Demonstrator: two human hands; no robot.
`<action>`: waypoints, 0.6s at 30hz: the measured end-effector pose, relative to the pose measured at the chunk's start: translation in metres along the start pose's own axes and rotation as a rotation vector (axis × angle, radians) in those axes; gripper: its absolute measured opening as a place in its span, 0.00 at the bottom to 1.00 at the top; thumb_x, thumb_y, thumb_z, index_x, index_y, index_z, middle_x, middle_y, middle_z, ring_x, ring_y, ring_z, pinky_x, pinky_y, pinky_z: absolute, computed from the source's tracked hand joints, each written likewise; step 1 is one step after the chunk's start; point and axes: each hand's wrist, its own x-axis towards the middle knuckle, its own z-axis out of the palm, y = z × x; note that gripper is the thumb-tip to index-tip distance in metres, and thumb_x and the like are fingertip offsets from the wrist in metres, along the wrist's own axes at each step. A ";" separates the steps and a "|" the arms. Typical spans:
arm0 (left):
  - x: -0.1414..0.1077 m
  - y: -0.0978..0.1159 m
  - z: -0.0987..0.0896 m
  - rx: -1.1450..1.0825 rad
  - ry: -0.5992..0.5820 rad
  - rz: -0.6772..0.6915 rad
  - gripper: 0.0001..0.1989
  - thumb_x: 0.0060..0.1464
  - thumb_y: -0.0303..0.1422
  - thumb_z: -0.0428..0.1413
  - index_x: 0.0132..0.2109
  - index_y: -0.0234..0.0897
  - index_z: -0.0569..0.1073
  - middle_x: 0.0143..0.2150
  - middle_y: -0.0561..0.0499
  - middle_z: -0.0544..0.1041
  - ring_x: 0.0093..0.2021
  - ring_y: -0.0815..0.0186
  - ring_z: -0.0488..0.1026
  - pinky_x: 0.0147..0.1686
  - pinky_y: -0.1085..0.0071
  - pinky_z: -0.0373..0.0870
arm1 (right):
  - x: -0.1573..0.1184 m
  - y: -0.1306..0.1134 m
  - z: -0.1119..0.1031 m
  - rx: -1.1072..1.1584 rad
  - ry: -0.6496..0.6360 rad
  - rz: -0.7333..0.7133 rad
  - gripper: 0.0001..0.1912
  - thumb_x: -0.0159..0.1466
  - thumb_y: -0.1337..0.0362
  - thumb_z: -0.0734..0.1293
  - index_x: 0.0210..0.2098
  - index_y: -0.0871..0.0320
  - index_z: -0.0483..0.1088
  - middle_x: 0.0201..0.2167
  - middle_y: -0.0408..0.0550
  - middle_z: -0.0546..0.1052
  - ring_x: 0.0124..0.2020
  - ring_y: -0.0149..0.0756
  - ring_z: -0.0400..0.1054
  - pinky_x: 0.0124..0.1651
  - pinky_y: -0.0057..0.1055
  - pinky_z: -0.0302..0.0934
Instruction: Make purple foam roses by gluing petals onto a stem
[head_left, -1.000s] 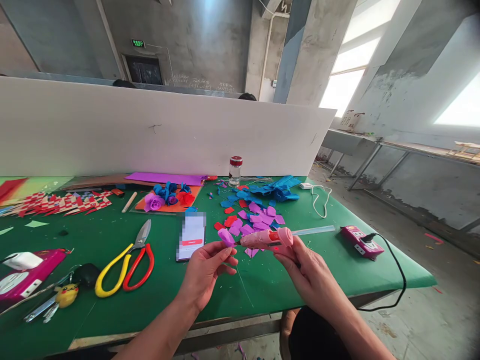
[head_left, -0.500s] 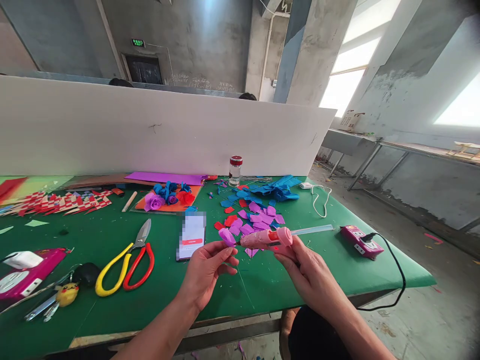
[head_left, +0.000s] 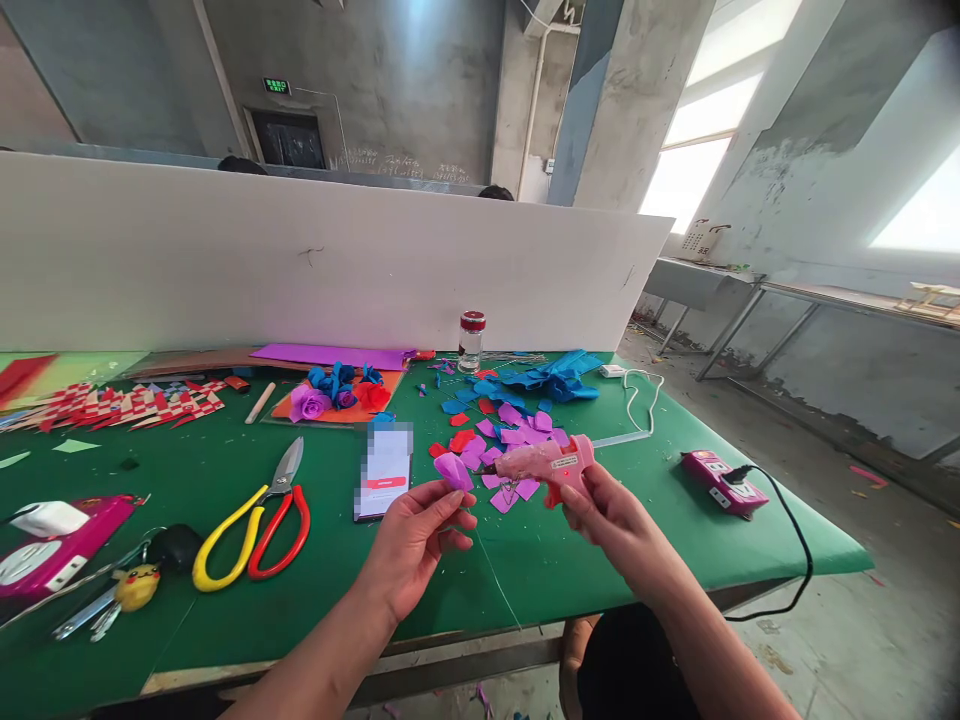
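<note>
Between the thumb and fingers of my left hand (head_left: pixel 427 530) is a purple paper petal (head_left: pixel 453 470). My right hand (head_left: pixel 611 510) grips a pink glue gun (head_left: pixel 544 461) from behind, its dark nozzle pointing left, just right of the petal. A clear glue stick (head_left: pixel 622 438) sticks out of the gun's back. Beyond and below the gun, loose purple petals (head_left: pixel 511 418) and red pieces (head_left: pixel 461 440) are scattered on the green table (head_left: pixel 337 630).
Scissors (head_left: pixel 281 490) and a phone (head_left: pixel 385 475) lie left of my hands. Farther back are paper flowers (head_left: pixel 309 402), a red-lidded jar (head_left: pixel 472 342) and blue paper (head_left: pixel 559 378). A power strip (head_left: pixel 720 484) with a black cable sits right; keys (head_left: pixel 112 600) lie far left.
The glue gun has turned more upright and shifted slightly right, with its nozzle a little farther from the fingers. The petal in my left hand has tilted slightly.
</note>
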 end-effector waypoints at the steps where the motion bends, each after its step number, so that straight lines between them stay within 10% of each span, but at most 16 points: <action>1: 0.000 0.000 0.000 -0.010 -0.005 -0.011 0.09 0.43 0.28 0.67 0.33 0.32 0.77 0.32 0.47 0.79 0.26 0.69 0.75 0.21 0.76 0.73 | 0.002 0.001 0.000 0.081 -0.023 0.044 0.19 0.64 0.45 0.59 0.36 0.56 0.62 0.23 0.39 0.62 0.22 0.29 0.55 0.21 0.24 0.50; 11: 0.002 0.000 -0.003 -0.056 -0.048 -0.046 0.08 0.45 0.27 0.66 0.34 0.32 0.75 0.33 0.46 0.80 0.26 0.67 0.77 0.20 0.76 0.74 | 0.017 0.021 -0.006 0.444 -0.149 0.256 0.21 0.60 0.46 0.67 0.35 0.59 0.67 0.20 0.40 0.67 0.22 0.26 0.57 0.24 0.24 0.49; 18: 0.004 0.001 -0.007 -0.105 -0.062 -0.049 0.08 0.44 0.26 0.66 0.33 0.32 0.75 0.32 0.47 0.80 0.26 0.68 0.76 0.19 0.77 0.73 | 0.024 0.026 -0.030 0.237 -0.116 0.220 0.23 0.59 0.43 0.65 0.32 0.59 0.72 0.21 0.42 0.68 0.23 0.28 0.57 0.26 0.25 0.49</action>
